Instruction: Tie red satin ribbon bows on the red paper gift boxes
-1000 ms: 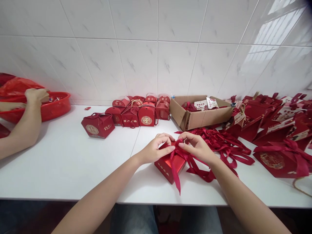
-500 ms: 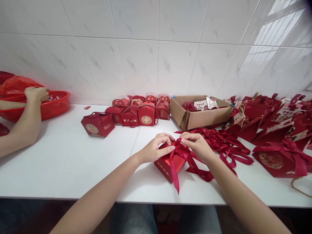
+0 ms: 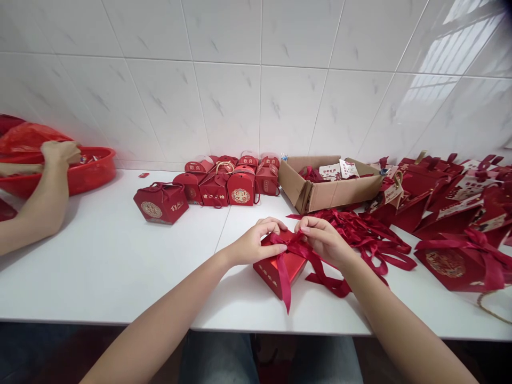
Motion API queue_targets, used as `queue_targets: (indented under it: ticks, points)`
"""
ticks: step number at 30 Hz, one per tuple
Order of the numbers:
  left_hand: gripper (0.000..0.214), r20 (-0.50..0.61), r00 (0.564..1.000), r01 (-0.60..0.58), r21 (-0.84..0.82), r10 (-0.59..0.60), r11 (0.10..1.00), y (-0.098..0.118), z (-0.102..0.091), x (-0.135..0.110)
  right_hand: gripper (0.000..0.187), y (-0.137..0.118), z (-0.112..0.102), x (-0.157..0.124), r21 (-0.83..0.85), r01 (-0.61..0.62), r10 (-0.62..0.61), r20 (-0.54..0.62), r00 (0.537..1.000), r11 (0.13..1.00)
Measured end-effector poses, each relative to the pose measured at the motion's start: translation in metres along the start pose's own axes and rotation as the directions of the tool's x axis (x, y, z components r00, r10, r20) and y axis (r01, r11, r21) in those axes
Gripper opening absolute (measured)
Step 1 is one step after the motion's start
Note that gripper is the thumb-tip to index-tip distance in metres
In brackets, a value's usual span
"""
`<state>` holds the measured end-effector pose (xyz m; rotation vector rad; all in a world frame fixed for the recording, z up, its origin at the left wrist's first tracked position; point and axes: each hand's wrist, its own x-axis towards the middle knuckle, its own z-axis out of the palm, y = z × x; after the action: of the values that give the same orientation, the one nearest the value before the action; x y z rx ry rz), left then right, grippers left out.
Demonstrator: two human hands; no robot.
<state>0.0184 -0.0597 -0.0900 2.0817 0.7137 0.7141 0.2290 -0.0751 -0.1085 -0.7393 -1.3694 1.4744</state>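
Observation:
A shiny red gift box (image 3: 272, 273) with gold characters sits on the white table near its front edge. A dark red ribbon (image 3: 285, 280) is looped into a bow on its top, one tail hanging over the front. My left hand (image 3: 262, 240) is closed at the box's left, thumb and fingers pinching the ribbon by the knot. With thumb and fingertips, my right hand (image 3: 322, 237) grips a ribbon loop on the right side of the bow. Beside the box, to the right, lies a heap of loose ribbons (image 3: 368, 240).
Several small red boxes (image 3: 242, 192) stand by the wall, with a single red box (image 3: 160, 205) left of them. A cardboard carton (image 3: 340, 194) holds tags. Red gift bags (image 3: 436, 197) crowd the right. At left, another person's hand (image 3: 60, 152) is over a red basin (image 3: 92, 170).
My right hand has shifted slightly to the right with the ribbon loop. The front ribbon tail has swung a little left. My left hand stays at the knot.

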Motion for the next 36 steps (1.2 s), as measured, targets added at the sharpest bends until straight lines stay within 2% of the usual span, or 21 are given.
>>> queue_targets:
  ticks: [4,10,13,17,21,26,31,36]
  points:
    - [0.016,0.014,1.000,0.014,-0.012,-0.014,1.000,-0.002,-0.001,0.000,0.030,0.001,-0.001,-0.001,-0.072,0.022,-0.024,-0.018,1.000,0.997]
    - [0.028,0.026,0.999,0.033,-0.005,-0.033,0.999,-0.004,-0.002,0.000,0.034,0.003,-0.004,0.000,-0.139,0.033,-0.035,-0.014,0.999,0.990]
    - [0.025,0.028,0.999,0.029,-0.007,-0.029,1.000,-0.004,-0.002,0.000,0.031,0.003,0.000,0.000,-0.125,0.053,-0.057,-0.033,0.998,0.991]
    - [0.024,0.043,0.999,0.024,-0.010,-0.024,1.000,-0.004,-0.002,0.001,0.025,0.000,0.006,0.000,-0.024,0.096,-0.097,-0.058,0.994,0.995]
    - [0.029,0.031,0.999,0.026,-0.041,-0.025,0.999,-0.006,-0.001,0.001,0.021,-0.003,0.006,-0.001,0.040,0.080,-0.081,0.006,0.997,0.996]
    - [0.022,0.027,0.999,0.037,-0.091,-0.035,0.995,-0.005,-0.001,0.001,0.014,-0.009,-0.002,-0.005,0.057,0.002,-0.007,0.093,0.996,0.998]
    - [0.021,0.022,0.999,0.044,-0.105,-0.042,0.993,-0.003,-0.001,0.000,0.013,-0.016,0.002,-0.010,-0.040,-0.023,0.026,0.070,0.997,0.999]
    - [0.020,0.033,0.999,0.024,-0.129,-0.020,0.991,-0.003,0.001,0.000,0.019,-0.019,0.020,-0.012,-0.342,-0.034,0.008,-0.077,0.997,0.939]
